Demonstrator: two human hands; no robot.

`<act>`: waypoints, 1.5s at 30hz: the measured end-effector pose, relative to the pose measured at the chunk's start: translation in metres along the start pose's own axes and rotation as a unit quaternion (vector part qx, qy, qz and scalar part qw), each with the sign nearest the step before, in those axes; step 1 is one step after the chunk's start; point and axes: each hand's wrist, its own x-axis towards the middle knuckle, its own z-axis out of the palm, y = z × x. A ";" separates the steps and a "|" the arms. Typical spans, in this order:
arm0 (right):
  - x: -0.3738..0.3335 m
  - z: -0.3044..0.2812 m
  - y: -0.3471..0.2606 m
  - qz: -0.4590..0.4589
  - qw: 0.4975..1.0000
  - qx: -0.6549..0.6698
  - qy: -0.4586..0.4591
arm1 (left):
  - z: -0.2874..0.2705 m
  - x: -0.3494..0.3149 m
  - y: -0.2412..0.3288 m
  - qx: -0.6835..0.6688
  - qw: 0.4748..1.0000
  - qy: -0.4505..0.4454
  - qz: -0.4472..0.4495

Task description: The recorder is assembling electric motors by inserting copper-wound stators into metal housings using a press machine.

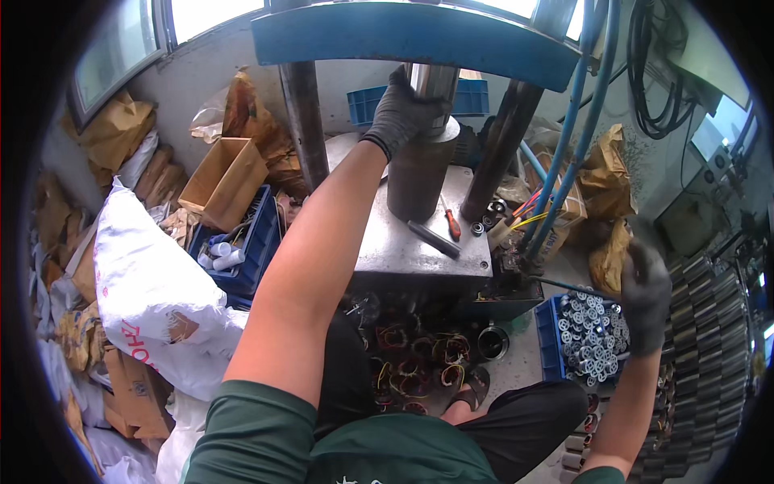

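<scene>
My left hand, in a dark grey glove, reaches up into the press and is closed round a shiny metal cylinder. That cylinder stands upright over a thick dark steel sleeve on the metal press table. My right hand, also gloved and somewhat blurred, is at the far right, closed at the end of a thin lever; its fingers are partly hidden. A dark metal rod and a screwdriver with a red handle lie on the table beside the sleeve.
A blue crossbeam spans two steel posts above. Blue hoses hang at right. A blue crate holds silver round parts near stacked metal pieces. At left are a wooden box and a white sack. Copper-wound parts lie below.
</scene>
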 end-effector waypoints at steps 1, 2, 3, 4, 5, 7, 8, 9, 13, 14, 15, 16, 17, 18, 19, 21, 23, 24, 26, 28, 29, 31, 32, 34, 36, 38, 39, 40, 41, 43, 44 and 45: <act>0.015 0.004 0.002 0.045 0.999 0.030 -0.003 | 0.002 0.000 0.001 0.002 1.000 0.000 0.000; 0.028 0.005 0.004 0.089 0.994 0.060 -0.005 | 0.004 0.001 0.002 0.003 1.000 -0.001 0.000; 0.048 0.007 0.002 0.085 0.994 0.062 -0.003 | 0.002 0.003 0.000 0.004 1.000 0.004 0.000; 0.064 0.007 -0.007 0.124 0.990 0.063 -0.013 | 0.003 0.004 -0.004 -0.019 0.999 0.025 0.017; 0.077 0.007 -0.016 0.164 0.984 0.065 -0.023 | 0.003 0.005 -0.008 -0.042 0.997 0.046 0.034; 0.087 0.009 -0.017 0.196 0.976 0.084 -0.041 | -0.005 -0.010 0.008 -0.058 0.997 0.034 0.021; 0.086 0.015 -0.007 0.191 0.979 0.064 -0.027 | -0.006 -0.014 0.017 -0.075 0.997 0.024 0.011; 0.090 0.018 -0.004 0.182 0.982 0.050 -0.013 | -0.007 -0.014 0.015 -0.078 0.997 0.026 0.013; 0.094 0.013 -0.009 0.220 0.972 0.037 -0.071 | -0.003 -0.028 -0.005 -0.039 0.991 0.116 0.059; 0.092 0.012 -0.009 0.219 0.973 0.034 -0.068 | -0.001 -0.036 -0.009 -0.045 0.982 0.160 0.088; 0.085 0.011 -0.002 0.201 0.976 0.026 -0.073 | 0.003 -0.046 -0.001 -0.052 0.982 0.159 0.092; 0.079 0.008 0.001 0.183 0.980 0.019 -0.078 | 0.003 -0.061 0.013 -0.137 0.972 0.150 0.117; 0.075 0.005 -0.001 0.182 0.980 0.016 -0.075 | 0.000 -0.078 0.024 -0.217 0.955 0.142 0.141; 0.070 0.001 -0.005 0.197 0.977 0.049 -0.066 | -0.004 -0.092 0.034 -0.221 0.954 0.144 0.143; 0.064 -0.002 -0.010 0.212 0.972 0.081 -0.057 | -0.007 -0.106 0.043 -0.242 0.940 0.150 0.189; 0.051 -0.008 -0.025 0.162 0.984 0.076 -0.017 | -0.003 -0.137 0.029 -0.259 0.922 0.162 0.237; 0.035 -0.009 -0.036 0.072 0.997 0.003 -0.015 | 0.015 -0.170 -0.027 -0.427 0.873 0.236 0.009; 0.022 -0.014 -0.043 0.065 0.997 -0.007 -0.033 | 0.015 -0.183 -0.033 -0.432 0.870 0.236 0.009; -0.010 -0.025 -0.060 0.030 0.996 -0.010 -0.081 | 0.009 -0.202 -0.043 -0.568 0.787 0.223 -0.085; -0.039 -0.036 -0.075 -0.023 0.987 -0.021 -0.158 | 0.002 -0.202 -0.056 -0.587 0.772 0.199 -0.138; -0.044 -0.043 -0.089 -0.047 0.977 -0.043 -0.203 | 0.000 -0.202 -0.064 -0.604 0.756 0.170 -0.188; -0.030 -0.052 -0.128 -0.101 0.974 -0.018 -0.202 | 0.005 -0.197 -0.082 -0.595 0.753 0.193 -0.206; -0.024 -0.052 -0.149 -0.146 0.969 0.006 -0.200 | 0.004 -0.196 -0.085 -0.582 0.764 0.198 -0.196; 0.001 -0.038 -0.185 -0.157 0.966 0.055 -0.196 | 0.005 -0.198 -0.088 -0.558 0.782 0.213 -0.179; 0.030 -0.017 -0.218 -0.163 0.960 0.128 -0.189 | -0.001 -0.203 -0.092 -0.570 0.775 0.202 -0.186; 0.057 0.020 -0.241 -0.159 0.958 0.162 -0.174 | -0.001 -0.203 -0.096 -0.595 0.763 0.174 -0.183; 0.069 0.041 -0.251 -0.157 0.959 0.175 -0.161 | -0.004 -0.203 -0.094 -0.595 0.763 0.176 -0.183; 0.077 0.064 -0.255 -0.146 0.955 0.204 -0.159 | -0.005 -0.203 -0.086 -0.624 0.739 0.167 -0.191; 0.084 0.085 -0.256 -0.134 0.951 0.231 -0.157 | -0.004 -0.202 -0.080 -0.653 0.714 0.156 -0.198; 0.094 0.136 -0.260 -0.102 0.937 0.288 -0.169 | -0.003 -0.201 -0.081 -0.656 0.713 0.146 -0.199; 0.100 0.156 -0.263 -0.072 0.918 0.345 -0.181 | -0.007 -0.202 -0.077 -0.665 0.710 0.122 -0.197; 0.107 0.169 -0.268 -0.073 0.917 0.346 -0.182 | -0.010 -0.202 -0.077 -0.674 0.706 0.098 -0.195</act>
